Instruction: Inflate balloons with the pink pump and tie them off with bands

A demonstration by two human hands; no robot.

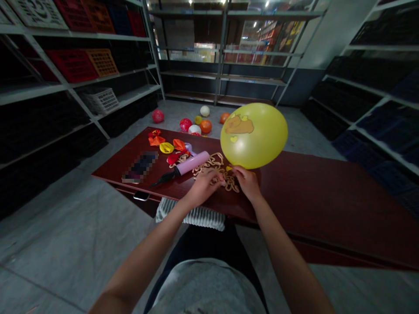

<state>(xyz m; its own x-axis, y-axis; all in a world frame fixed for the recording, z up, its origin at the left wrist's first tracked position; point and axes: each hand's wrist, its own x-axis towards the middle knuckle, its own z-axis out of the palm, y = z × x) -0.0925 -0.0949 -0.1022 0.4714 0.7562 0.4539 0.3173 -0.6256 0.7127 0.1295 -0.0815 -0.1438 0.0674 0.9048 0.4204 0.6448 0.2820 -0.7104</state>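
Observation:
A large inflated yellow balloon (262, 135) with a brown animal print stands above the table. My right hand (248, 183) is closed in a pinch on its neck, just under the balloon. My left hand (205, 186) is closed too, its thumb and fingertips together over a heap of tan rubber bands (233, 186); what they hold, if anything, is too small to make out. Beside the left hand lies a pink balloon pump (194, 163) with a black end. Further left are uninflated balloons: yellow (166, 148), orange (179, 145) and red (173, 158).
A phone-like dark slab (140, 167), blurred out, lies at the left of the dark red table (314, 192). Several inflated balloons (205, 126) rest on the floor behind it. Shelves with crates (72, 65) line the left; bare metal shelving (219, 78) stands at the back.

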